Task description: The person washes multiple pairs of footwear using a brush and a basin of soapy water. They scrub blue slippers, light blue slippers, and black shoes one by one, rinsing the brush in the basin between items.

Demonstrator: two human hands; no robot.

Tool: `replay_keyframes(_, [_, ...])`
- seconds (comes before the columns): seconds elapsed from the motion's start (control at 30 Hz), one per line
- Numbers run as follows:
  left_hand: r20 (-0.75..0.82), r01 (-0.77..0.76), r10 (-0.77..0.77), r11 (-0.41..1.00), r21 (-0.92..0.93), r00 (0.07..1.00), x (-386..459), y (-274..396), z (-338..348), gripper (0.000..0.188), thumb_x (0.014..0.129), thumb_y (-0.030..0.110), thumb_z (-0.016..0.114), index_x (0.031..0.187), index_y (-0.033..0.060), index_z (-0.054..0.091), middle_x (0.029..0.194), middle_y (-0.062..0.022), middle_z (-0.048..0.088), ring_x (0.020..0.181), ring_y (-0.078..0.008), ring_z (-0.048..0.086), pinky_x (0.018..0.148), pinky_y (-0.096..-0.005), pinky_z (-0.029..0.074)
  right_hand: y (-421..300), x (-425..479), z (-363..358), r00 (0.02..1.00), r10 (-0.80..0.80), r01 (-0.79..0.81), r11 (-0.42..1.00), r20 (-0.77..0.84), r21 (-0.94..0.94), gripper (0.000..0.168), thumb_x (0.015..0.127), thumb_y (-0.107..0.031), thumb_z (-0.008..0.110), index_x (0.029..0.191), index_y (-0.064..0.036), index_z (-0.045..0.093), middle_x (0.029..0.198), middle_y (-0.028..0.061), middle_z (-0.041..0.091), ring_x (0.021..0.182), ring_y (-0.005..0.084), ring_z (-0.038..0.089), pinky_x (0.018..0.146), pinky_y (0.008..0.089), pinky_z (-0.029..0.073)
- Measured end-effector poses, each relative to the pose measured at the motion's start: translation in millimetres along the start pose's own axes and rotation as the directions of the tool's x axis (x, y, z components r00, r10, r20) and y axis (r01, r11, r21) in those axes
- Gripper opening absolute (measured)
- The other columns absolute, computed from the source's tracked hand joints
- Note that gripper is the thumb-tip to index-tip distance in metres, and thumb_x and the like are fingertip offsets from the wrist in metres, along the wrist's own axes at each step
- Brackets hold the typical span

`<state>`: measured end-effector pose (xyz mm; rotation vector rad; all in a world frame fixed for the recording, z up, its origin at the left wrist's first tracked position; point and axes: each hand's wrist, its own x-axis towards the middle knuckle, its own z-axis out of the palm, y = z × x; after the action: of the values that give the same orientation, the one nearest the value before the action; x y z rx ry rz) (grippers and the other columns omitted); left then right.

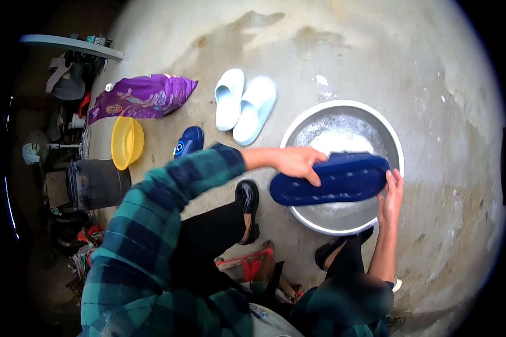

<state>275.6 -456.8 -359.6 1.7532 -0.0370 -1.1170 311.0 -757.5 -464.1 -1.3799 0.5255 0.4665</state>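
Over a round metal basin point(341, 102), I hold a dark blue slipper point(341, 181) roughly level. My left hand point(297, 163) grips its left side, the thumb lying across the broad face turned up to me. At the other end, the fingers of my right hand point(391, 193) are closed around the slipper's tip. Small pale marks dot that face. Water point(341, 130) with bubbles and a bright reflection shows in the basin behind the slipper, which hides the middle of the basin. Another dark blue slipper point(190, 141) rests on the floor to the left, partly behind my sleeve.
Two pale blue slippers point(255, 109) stand on the concrete floor point(362, 63) beyond my left arm. Further left are a purple plastic bag point(143, 99), a yellow plastic basin point(127, 143) and a dark bin point(101, 183). A box with red tape point(251, 269) sits between my legs.
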Motion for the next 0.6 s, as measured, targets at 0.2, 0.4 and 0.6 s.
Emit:
replay_keyframes(0.2, [-0.434, 0.089, 0.01, 0.974, 0.208, 0.901, -132.6, -33.2, -33.9, 0.044, 0.08, 0.018, 0.07, 0.118, 0.0013, 0.054, 0.086, -0.009, 0.061, 0.075, -0.0134, 0.052, 0.069, -0.029, 0.044, -0.9, 4.2, -15.1, 0.994, 0.054, -0.043, 0.992, -0.09, 0.122, 0.048, 0.092, -0.02, 0.057, 0.133, -0.005, 0.038, 0.126, 0.0107, 0.045, 0.113, 0.0244, 0.051, 0.091, 0.0385, 0.045])
replay_keyframes(0.4, [-0.863, 0.485, -0.155, 0.867, 0.115, 0.481, -257.7, -124.3, 20.2, 0.033, 0.075, 0.015, 0.068, 0.102, 0.0017, 0.054, 0.084, -0.0217, 0.06, 0.077, -0.0362, 0.061, 0.072, -0.0388, 0.047, 21.1, 14.8, -23.2, 0.99, 0.067, -0.056, 0.994, -0.122, 0.089, 0.043, 0.092, -0.02, 0.057, 0.13, -0.005, 0.042, 0.122, 0.0082, 0.047, 0.104, 0.0221, 0.055, 0.086, 0.0352, 0.046])
replay_keyframes(0.6, [-0.987, 0.72, -0.057, 0.69, 0.072, 0.153, -239.6, -284.0, 113.9, 0.054, 0.074, -0.001, 0.059, 0.126, -0.0011, 0.046, 0.115, -0.0268, 0.056, 0.103, -0.0418, 0.057, 0.084, -0.0456, 0.049, 34.5, 14.2, -19.0, 0.99, 0.087, -0.087, 0.996, -0.107, 0.004, 0.04, 0.092, -0.02, 0.056, 0.128, -0.006, 0.045, 0.119, 0.0072, 0.049, 0.102, 0.0209, 0.054, 0.086, 0.0337, 0.044])
